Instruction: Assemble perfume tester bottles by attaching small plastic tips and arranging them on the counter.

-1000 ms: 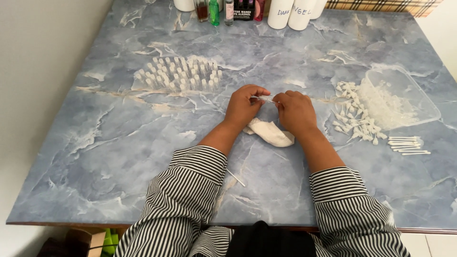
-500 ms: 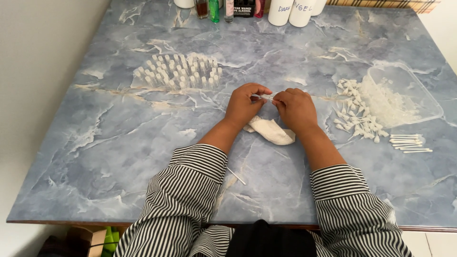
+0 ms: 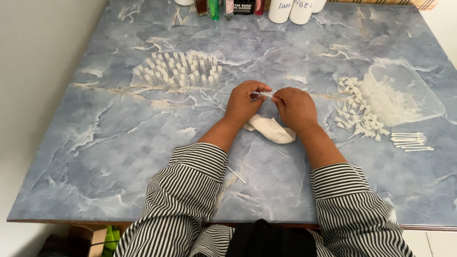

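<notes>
Centrally, a small clear vial (image 3: 264, 94) is pinched between both hands above the blue marble table (image 3: 95, 143): left hand (image 3: 243, 102) and right hand (image 3: 296, 107) each have fingers closed on it. Just below lies a white cloth (image 3: 271, 129); upright vials (image 3: 178, 70) stand behind, loose caps (image 3: 357, 112) to the right.

Soft, even daylight fills my view, brightest along the far right of the glossy marble-patterned table (image 3: 119, 143). Shadows under my hands are faint. Focus is sharp; edges bend slightly outward.
</notes>
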